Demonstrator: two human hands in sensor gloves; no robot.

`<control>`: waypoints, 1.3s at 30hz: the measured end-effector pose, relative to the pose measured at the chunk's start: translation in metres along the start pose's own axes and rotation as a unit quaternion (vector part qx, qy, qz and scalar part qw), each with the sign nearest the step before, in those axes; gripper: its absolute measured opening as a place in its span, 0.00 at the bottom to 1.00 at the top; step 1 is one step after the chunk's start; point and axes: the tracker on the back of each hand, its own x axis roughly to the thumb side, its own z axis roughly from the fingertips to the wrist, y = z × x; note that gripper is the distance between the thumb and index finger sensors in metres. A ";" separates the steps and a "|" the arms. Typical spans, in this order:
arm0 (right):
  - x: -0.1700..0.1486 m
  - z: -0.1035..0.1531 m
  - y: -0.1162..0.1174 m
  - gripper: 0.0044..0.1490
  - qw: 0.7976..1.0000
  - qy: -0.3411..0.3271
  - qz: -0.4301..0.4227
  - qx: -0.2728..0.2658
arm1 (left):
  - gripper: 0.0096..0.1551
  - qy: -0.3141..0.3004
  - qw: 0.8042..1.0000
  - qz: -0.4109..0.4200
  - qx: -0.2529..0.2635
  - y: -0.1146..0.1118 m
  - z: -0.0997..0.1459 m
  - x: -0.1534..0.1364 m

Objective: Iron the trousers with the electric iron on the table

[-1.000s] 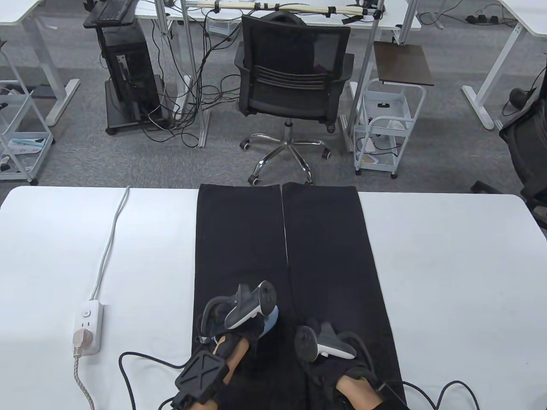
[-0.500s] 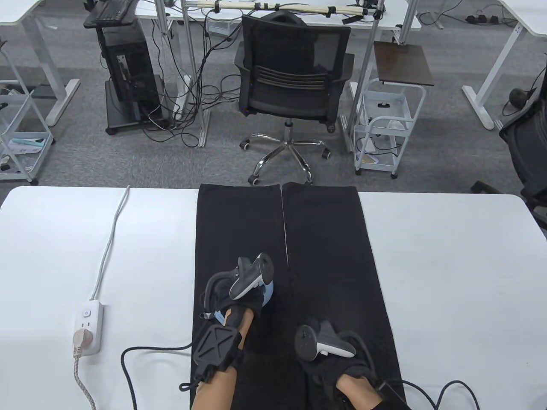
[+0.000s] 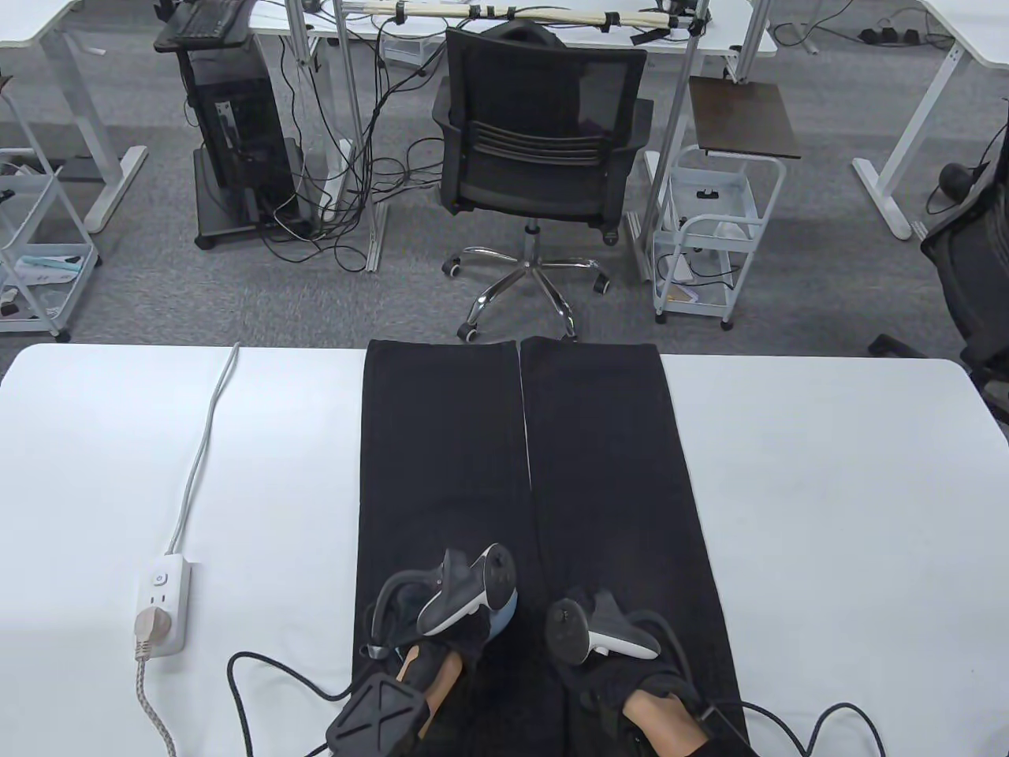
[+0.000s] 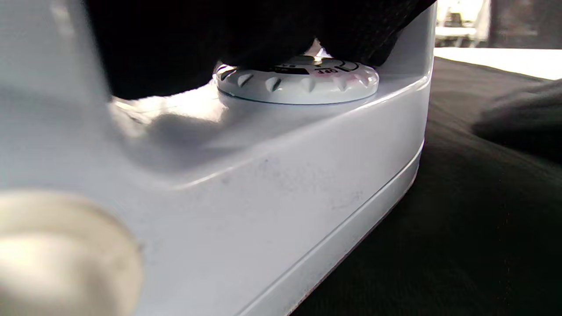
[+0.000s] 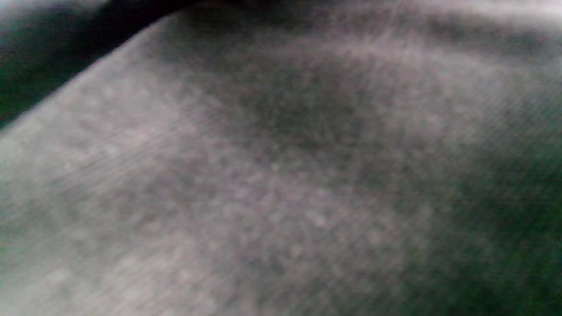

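Black trousers (image 3: 528, 489) lie flat along the white desk (image 3: 828, 505). Left hand (image 3: 441, 623) grips the pale blue iron (image 3: 502, 617), directly beneath it on the left leg. Right hand (image 3: 623, 670) rests on the right leg beside it; finger position cannot be determined.

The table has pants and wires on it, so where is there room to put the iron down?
Most room is on the right: bare white table from the trousers to the right edge. On the left, a strip lies between the trousers and the power strip with its cable. The near middle is crowded: the left hand on the iron, the right hand, and the black cords.
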 end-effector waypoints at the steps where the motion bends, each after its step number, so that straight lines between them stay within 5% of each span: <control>1: 0.000 0.000 0.000 0.45 1.000 0.000 0.000 -0.001 | 0.22 -0.007 1.000 -0.002 0.000 -0.002 0.007 0.001; 9: -0.009 0.008 -0.012 0.45 0.998 0.000 -0.036 -0.046 | 0.23 -0.041 0.999 -0.005 -0.004 -0.007 0.032 0.008; 14: -0.035 0.032 -0.036 0.45 0.995 0.052 -0.021 -0.087 | 0.23 -0.062 0.998 0.004 0.014 0.021 0.031 0.024; 23: -0.138 0.072 -0.043 0.45 0.982 0.120 -0.100 -0.102 | 0.23 -0.137 0.989 -0.034 0.053 0.075 0.035 0.116; 27: -0.169 0.074 -0.021 0.44 0.979 0.153 -0.111 -0.080 | 0.23 -0.179 0.982 -0.052 0.038 0.062 0.037 0.164; 31: -0.185 0.061 0.005 0.43 0.977 0.167 -0.125 -0.053 | 0.23 -0.216 0.974 -0.074 0.001 0.025 0.036 0.203; 35: -0.192 0.054 0.010 0.44 0.972 0.176 -0.149 -0.039 | 0.24 -0.225 0.970 -0.084 -0.022 -0.003 0.028 0.217; 39: -0.197 0.050 0.015 0.44 0.970 0.172 -0.168 -0.013 | 0.24 -0.209 0.973 -0.094 0.011 -0.001 0.014 0.217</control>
